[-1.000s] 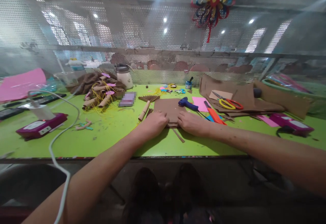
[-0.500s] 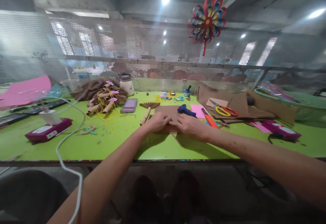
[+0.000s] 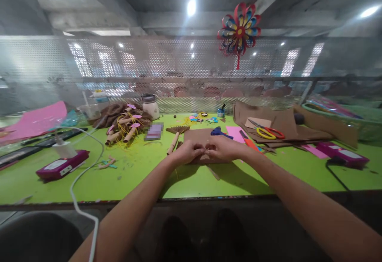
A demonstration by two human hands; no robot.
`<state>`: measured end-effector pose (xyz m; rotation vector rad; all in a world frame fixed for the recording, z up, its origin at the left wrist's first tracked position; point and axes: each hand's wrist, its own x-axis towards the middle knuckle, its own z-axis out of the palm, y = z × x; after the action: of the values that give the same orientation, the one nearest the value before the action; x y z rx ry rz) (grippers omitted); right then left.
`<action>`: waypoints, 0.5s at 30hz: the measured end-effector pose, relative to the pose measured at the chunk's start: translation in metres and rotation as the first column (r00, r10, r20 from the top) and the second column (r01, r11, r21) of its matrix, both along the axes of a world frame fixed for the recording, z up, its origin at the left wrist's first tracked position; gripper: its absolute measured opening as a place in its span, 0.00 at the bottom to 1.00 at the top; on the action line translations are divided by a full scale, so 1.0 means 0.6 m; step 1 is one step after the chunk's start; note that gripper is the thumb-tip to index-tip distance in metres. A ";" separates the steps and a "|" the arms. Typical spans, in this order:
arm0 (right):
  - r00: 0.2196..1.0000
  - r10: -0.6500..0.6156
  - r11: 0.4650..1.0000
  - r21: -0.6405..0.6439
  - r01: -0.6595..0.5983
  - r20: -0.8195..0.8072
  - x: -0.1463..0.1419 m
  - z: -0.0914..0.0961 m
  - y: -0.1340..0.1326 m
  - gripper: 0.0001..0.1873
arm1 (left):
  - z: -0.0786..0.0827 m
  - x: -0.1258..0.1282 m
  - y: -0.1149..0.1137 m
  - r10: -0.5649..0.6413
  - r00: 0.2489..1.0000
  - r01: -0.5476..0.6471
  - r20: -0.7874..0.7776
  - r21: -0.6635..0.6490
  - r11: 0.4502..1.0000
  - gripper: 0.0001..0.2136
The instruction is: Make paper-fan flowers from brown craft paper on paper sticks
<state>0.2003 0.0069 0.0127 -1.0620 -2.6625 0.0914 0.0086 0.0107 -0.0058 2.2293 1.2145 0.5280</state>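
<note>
Over a brown sheet of card [image 3: 197, 135] on the green table, my left hand [image 3: 190, 152] and my right hand [image 3: 221, 147] meet with fingertips pinched close together. Whatever small thing sits between the fingers is too hidden to make out. Just beyond my right hand lies a dark blue glue gun [image 3: 221, 132]. A pleated brown paper fan [image 3: 178, 129] and a rolled paper tube [image 3: 173, 143] rest left of the card. To the right are a pink sheet [image 3: 235, 134] and an orange-red cutter [image 3: 252, 144].
Yellow and red scissors [image 3: 265, 132] lie on stacked brown card [image 3: 286, 125] at the right. Several tied paper rolls [image 3: 125, 131] are heaped at left. Purple power strips [image 3: 64, 165] stand on both sides, and a white cable [image 3: 74, 198] crosses the front edge.
The view has tilted up slightly, so the table sits lower in it. My hands have lifted a little off the card, their fingertips now closer together.
</note>
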 end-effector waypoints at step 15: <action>0.893 -0.123 0.878 -0.466 -0.106 -0.434 0.038 -0.039 0.041 0.09 | 0.003 -0.006 -0.003 -0.027 0.998 0.035 -0.062 0.127 0.991 0.17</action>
<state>0.2228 0.0315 -0.0106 -1.0226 -2.2431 0.9279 0.0051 0.0088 -0.0042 2.3835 1.2045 0.5445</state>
